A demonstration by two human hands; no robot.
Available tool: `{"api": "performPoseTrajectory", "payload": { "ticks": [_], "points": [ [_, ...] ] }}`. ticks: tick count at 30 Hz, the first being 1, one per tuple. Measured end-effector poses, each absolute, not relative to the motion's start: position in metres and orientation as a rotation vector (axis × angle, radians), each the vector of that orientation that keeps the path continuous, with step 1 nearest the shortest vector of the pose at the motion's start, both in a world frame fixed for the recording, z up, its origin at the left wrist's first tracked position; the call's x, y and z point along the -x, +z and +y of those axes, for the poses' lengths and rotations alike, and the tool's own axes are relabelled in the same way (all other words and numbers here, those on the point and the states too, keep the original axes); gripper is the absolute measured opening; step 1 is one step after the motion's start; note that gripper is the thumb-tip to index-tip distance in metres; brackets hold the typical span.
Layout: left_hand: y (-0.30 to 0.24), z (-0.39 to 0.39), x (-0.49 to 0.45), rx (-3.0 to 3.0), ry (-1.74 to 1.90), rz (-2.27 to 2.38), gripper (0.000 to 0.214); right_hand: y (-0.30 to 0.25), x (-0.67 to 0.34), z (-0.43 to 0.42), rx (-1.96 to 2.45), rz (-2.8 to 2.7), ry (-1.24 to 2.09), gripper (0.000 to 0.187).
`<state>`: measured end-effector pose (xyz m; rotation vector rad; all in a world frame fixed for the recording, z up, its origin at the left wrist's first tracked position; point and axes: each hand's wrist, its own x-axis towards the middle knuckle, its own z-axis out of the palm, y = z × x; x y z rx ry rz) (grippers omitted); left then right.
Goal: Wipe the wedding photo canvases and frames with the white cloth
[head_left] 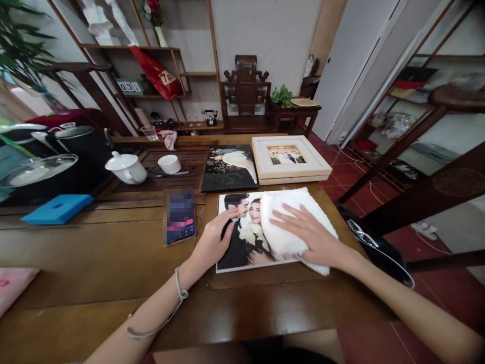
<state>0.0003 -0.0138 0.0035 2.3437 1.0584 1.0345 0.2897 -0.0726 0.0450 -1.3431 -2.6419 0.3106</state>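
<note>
A wedding photo panel with a white edge lies flat on the wooden table in front of me. My right hand rests with spread fingers on a white cloth, pressing it flat over the panel's right part. The cloth hangs past the panel's right and near edges. My left hand lies at the panel's left edge, fingers stretched out and touching its surface; a bracelet circles that wrist. Behind the panel are a dark photo album and a light box with a framed photo on its lid.
On the wooden table, a phone lies left of my left hand. Farther left are a blue block, a white lidded cup, a small white cup and a dark kettle. A chair stands at the right.
</note>
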Motion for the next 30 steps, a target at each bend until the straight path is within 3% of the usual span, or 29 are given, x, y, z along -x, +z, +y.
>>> {"api": "performPoseTrajectory", "payload": {
  "ticks": [7, 12, 19, 26, 30],
  "points": [
    [0.005, -0.014, 0.001, -2.361, 1.011, 1.061, 0.031, 0.044, -0.295, -0.012, 1.365, -2.560, 0.280, 0.093],
    [0.006, -0.014, 0.000, -2.354, 0.996, 1.079, 0.031, 0.044, -0.290, -0.065, 1.308, -2.609, 0.303, 0.092],
    [0.006, -0.013, 0.000, -2.345, 0.993, 1.072, 0.031, 0.052, -0.283, -0.129, 1.242, -2.742, 0.395, 0.104],
    [0.004, -0.012, 0.001, -2.362, 1.007, 1.051, 0.033, 0.048, -0.270, -0.053, 1.392, -2.612, 0.312, 0.086],
    [0.007, -0.013, 0.000, -2.331, 1.016, 1.066, 0.033, 0.048, -0.243, -0.029, 1.537, -2.570, 0.245, 0.087]
  ]
}}
